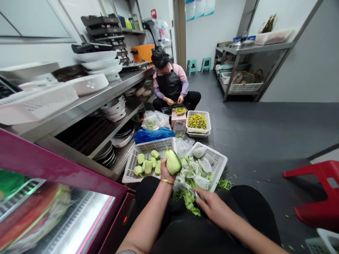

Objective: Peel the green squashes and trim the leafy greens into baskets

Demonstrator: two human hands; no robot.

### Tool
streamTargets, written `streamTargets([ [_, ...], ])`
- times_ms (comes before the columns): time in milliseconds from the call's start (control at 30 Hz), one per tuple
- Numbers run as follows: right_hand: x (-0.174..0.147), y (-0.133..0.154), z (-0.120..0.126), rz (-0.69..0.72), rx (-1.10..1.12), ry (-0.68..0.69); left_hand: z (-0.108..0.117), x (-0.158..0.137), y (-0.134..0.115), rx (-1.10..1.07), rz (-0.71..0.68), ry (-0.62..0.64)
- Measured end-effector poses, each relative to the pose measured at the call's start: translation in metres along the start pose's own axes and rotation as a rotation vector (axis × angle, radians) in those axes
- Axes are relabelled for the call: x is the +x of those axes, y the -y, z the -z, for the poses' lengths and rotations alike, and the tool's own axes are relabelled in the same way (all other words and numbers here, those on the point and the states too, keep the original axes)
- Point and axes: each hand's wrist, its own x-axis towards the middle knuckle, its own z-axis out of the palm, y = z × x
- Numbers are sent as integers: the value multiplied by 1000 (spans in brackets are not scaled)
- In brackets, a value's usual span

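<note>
My left hand [166,172] is closed around a large pale green vegetable [172,161]. A darker strip of skin runs down its right side and a short stem sticks up. Lower right, my right hand [208,201] grips a small peeler-like tool [196,194]; only a bit of its metal shows. Loose green peelings [191,204] hang beside the right hand. Several peeled pale green vegetables [148,166] lie in a white slotted basket [128,173] to the left. Another white basket [221,163] on the right holds peelings and white foam nets [204,164].
Ahead, a co-worker [171,83] sits handling something small near a basket of yellow flowers [197,121]. A blue plastic bag [153,135] lies behind the left basket. Steel shelving [116,83] with dishes lines the left; a red stool [315,190] stands right.
</note>
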Motion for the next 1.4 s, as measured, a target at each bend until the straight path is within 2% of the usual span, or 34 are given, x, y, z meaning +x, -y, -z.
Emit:
streamTargets([
  [67,-27,-14,-7,-105,37,144,5,7,-5,-28,15,-38],
  [133,-43,-23,-5,-187,60,207,10,12,-7,-59,61,-4],
  [233,-42,-25,7,-200,47,165,21,14,0,-23,205,18],
  [300,-30,-21,17,-166,37,117,30,12,9,45,330,27],
  [367,-15,-18,25,-138,36,47,38,10,16,101,396,94],
  [467,7,-14,34,-118,59,-78,44,7,20,145,363,258],
  [533,22,-10,37,-115,87,-144,44,5,20,183,341,325],
  [633,38,-2,31,-91,124,-186,40,1,21,257,336,313],
  [733,32,-1,11,-60,137,-194,37,-1,24,239,240,255],
  [800,11,-6,-4,-76,125,-133,36,2,24,186,181,174],
  [867,-16,-16,-13,-125,102,23,34,6,20,133,156,85],
  [933,-39,-24,-12,-178,83,156,31,11,15,89,154,60],
  [1000,-49,-28,-1,-204,68,169,30,14,11,66,199,92],
  [1100,-33,-22,19,-180,29,72,33,15,11,76,356,138],
  [1200,5,-10,33,-135,5,-23,39,13,16,77,416,211],
  [1300,41,0,33,-114,32,-113,41,11,18,119,355,256],
  [1400,50,2,15,-129,30,-138,38,9,18,160,208,198],
])
